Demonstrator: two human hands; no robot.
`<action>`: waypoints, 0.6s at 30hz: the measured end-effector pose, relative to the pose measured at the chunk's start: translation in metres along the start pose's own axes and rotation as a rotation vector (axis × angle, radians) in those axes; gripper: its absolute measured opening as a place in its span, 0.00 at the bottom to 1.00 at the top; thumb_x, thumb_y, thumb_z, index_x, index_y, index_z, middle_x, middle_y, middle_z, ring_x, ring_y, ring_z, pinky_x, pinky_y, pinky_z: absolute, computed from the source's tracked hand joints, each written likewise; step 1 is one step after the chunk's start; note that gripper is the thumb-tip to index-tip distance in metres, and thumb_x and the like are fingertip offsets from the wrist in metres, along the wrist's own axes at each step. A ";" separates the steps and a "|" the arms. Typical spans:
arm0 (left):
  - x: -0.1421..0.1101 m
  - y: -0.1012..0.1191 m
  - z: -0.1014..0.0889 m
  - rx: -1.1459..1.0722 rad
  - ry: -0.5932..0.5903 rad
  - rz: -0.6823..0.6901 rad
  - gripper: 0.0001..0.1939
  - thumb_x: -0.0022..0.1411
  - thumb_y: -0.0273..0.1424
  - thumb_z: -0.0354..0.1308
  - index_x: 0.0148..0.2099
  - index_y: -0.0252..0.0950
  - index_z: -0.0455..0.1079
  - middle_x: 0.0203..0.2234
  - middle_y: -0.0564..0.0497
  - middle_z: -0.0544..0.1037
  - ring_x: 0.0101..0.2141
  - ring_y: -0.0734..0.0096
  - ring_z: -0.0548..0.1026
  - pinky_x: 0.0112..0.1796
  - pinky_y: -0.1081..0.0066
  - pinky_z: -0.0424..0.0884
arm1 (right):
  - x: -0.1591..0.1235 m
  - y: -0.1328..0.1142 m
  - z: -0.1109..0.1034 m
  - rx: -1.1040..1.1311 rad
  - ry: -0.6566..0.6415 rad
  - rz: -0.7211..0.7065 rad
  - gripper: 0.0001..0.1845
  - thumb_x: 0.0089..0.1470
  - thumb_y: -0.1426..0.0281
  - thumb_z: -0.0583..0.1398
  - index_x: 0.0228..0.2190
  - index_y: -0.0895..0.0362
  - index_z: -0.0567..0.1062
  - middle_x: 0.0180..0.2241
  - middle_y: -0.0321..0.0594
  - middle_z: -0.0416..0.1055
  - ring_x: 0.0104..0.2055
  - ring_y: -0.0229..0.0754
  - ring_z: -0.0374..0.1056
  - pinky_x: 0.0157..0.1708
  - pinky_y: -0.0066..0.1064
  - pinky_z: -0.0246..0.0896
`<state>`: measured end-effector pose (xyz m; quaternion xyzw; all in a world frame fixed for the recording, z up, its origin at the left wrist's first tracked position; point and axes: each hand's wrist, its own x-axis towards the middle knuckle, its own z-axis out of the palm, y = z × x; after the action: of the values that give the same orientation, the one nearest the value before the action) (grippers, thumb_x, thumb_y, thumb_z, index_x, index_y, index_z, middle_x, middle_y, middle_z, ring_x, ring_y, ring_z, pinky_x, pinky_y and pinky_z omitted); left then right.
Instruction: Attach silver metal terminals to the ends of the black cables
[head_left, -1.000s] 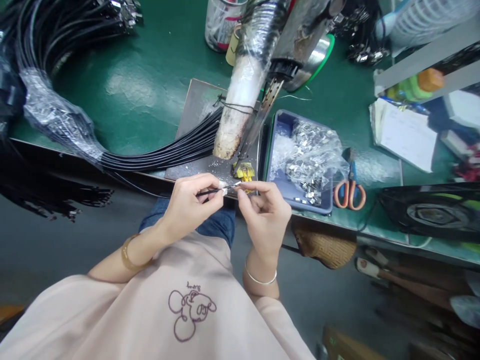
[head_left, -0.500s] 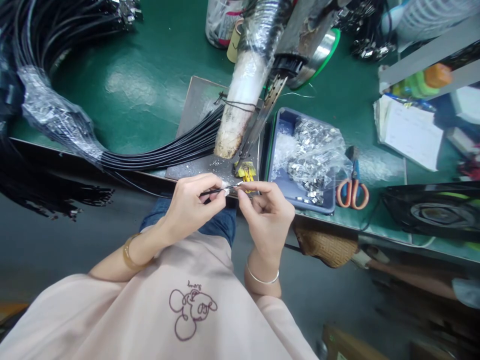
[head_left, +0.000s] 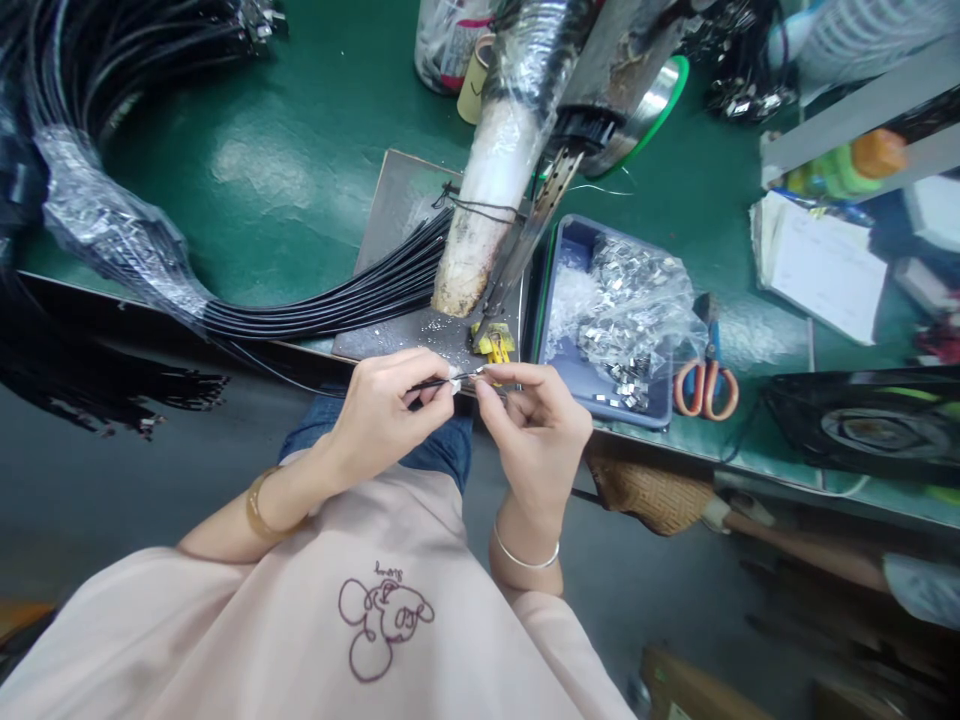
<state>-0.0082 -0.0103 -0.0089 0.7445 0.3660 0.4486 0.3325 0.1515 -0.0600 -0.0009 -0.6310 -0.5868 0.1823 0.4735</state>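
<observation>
My left hand (head_left: 386, 412) is closed, pinching a thin black cable (head_left: 430, 383) close to its end in front of the bench edge. My right hand (head_left: 541, 425) is closed too, its thumb and forefinger pinched at the cable's tip around a small silvery connector (head_left: 481, 371) that the fingers partly cover. Just beyond the fingertips is a yellow clip (head_left: 496, 343) on a grey board (head_left: 390, 215). Over that board hangs a soldering iron (head_left: 536, 225), beside a white plastic-wrapped tube (head_left: 480, 200). A bundle of black cables (head_left: 322, 308) runs onto the board from the left.
Right of the board, a blue tray (head_left: 660, 412) holds small metal connectors in a clear bag (head_left: 637, 285). Orange-handled scissors (head_left: 705, 388), papers (head_left: 817, 265) and a black fan-like device (head_left: 870, 425) lie further right. Another person's leg (head_left: 810, 550) shows below the bench.
The bench items sit slightly further right in the picture. Both hands keep their pinch on the cable and the connector, with hardly any movement.
</observation>
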 end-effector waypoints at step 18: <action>0.002 0.000 -0.009 -0.288 -0.238 -0.156 0.10 0.67 0.24 0.59 0.31 0.33 0.75 0.19 0.57 0.74 0.21 0.79 0.68 0.24 0.77 0.63 | 0.001 0.003 -0.007 -0.060 0.016 -0.173 0.06 0.64 0.71 0.63 0.36 0.52 0.82 0.26 0.33 0.78 0.23 0.34 0.70 0.21 0.26 0.61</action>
<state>-0.0155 -0.0068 -0.0044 0.7065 0.3127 0.3780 0.5101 0.1590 -0.0613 -0.0001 -0.5933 -0.6405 0.1179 0.4732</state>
